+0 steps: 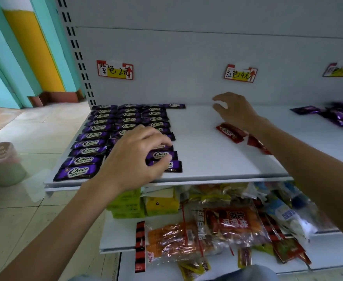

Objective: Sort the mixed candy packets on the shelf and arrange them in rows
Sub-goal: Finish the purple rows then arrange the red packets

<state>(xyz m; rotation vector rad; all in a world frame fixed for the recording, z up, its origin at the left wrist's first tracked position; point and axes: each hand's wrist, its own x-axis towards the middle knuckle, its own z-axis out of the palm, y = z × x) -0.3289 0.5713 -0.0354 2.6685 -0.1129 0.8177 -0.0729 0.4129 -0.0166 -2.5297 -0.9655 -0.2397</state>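
Shelf [207, 159]: white, three handwritten labels on the back panel.
- Purple Choco packets [97, 136]: left end, under the purple label [114, 69]. Three columns, packets flat and crosswise, edges touching or overlapping. One extra packet sits at the back right corner of the block.
- Left hand [134, 159]: over the front of the block, covering most of the middle column. Fingers [158, 138] curled; thumb and index clamped on one Choco packet [160, 154] near the front of the third column. That packet is on the shelf, not lifted.
- Right hand [235, 112]: above the back middle of the shelf, below the red label [240, 73]. Fingers apart, loosely bent, holding nothing.
- Red packets [230, 132]: mid-shelf, skewed, just under the right wrist. One is fully visible; the forearm partly hides at least one more beside it.
- Loose purple packets [340, 115]: unsorted heap at the far right, under the third label [338, 70]. Both are blurred, so the label text is unreadable and the count is unclear.

Lower shelf [115, 234]: mixed snack bags [227, 226] piled up, green and yellow boxes [126, 203] stacked at its left. A bin [2, 163] with a pink liner stands on the floor at far left.
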